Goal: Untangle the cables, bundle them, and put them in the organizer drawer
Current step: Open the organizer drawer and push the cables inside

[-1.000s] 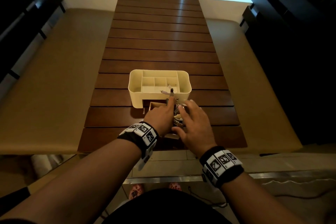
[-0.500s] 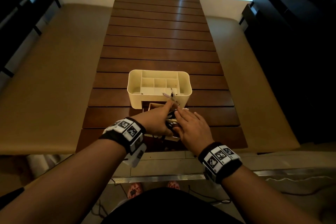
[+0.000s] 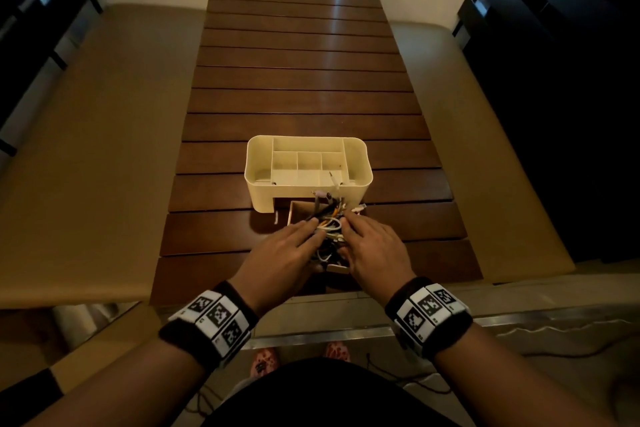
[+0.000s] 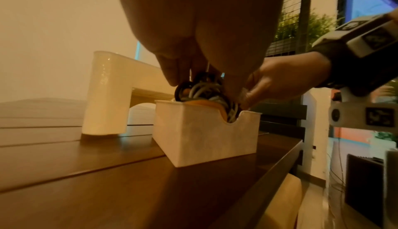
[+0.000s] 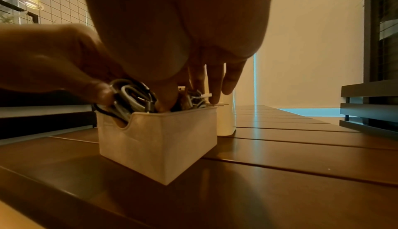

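So the cable bundle (image 3: 328, 229) sits heaped in the pulled-out drawer (image 4: 202, 137), near the table's (image 3: 301, 80) front edge. Left hand (image 3: 280, 253) and right hand (image 3: 372, 250) press down on it from either side, fingers fairly straight, thumbs tucked against the coils. Cream organizer (image 3: 308, 173) stands just behind, plugs poking up.

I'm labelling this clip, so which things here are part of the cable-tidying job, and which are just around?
Part of the job:
- bundle of black, white and orange cables
- cream plastic pulled-out drawer
- cream plastic compartment organizer
- left hand and right hand, both pressing on the cables

Just around:
- dark brown slatted wooden table
- tan cushioned benches
- green plant behind wire mesh
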Motion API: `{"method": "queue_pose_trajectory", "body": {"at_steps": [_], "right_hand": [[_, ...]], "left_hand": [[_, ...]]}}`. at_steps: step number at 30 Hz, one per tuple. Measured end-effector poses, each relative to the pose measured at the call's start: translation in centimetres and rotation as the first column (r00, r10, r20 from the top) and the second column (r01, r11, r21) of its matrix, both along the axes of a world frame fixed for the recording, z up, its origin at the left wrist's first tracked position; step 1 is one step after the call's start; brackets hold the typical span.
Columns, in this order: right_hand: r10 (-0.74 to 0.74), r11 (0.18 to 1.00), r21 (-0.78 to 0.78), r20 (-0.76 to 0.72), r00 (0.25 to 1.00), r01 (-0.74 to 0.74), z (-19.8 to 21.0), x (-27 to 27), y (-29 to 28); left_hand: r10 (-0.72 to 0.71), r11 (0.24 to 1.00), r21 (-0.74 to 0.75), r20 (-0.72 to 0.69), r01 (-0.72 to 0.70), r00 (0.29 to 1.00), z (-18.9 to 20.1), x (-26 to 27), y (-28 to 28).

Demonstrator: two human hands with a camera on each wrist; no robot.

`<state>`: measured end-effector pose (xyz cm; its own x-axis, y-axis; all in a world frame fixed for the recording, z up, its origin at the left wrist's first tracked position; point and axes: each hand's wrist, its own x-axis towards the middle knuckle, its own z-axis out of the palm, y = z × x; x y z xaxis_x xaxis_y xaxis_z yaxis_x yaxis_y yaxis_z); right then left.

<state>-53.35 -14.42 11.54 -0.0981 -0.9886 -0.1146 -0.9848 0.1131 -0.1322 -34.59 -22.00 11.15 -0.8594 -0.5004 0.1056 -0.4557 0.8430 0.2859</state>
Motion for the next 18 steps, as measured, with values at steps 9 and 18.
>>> {"method": "queue_pose_trajectory", "body": {"at_steps": [9,18], "right_hand": [[-0.026,0.997,0.067,-0.022,0.999,0.027,-0.9,1.5,-0.2],[-0.210,0.974,-0.021,0.285,0.935,0.225,1.4,2.5,-1.3]], "left_hand": [[0.062,0.998,0.012,0.165,-0.065,0.984,-0.3,-1.6,-1.5],[0.093,0.994,-0.066,0.184,-0.082,0.979,-0.9,-1.2,-1.7]]}}
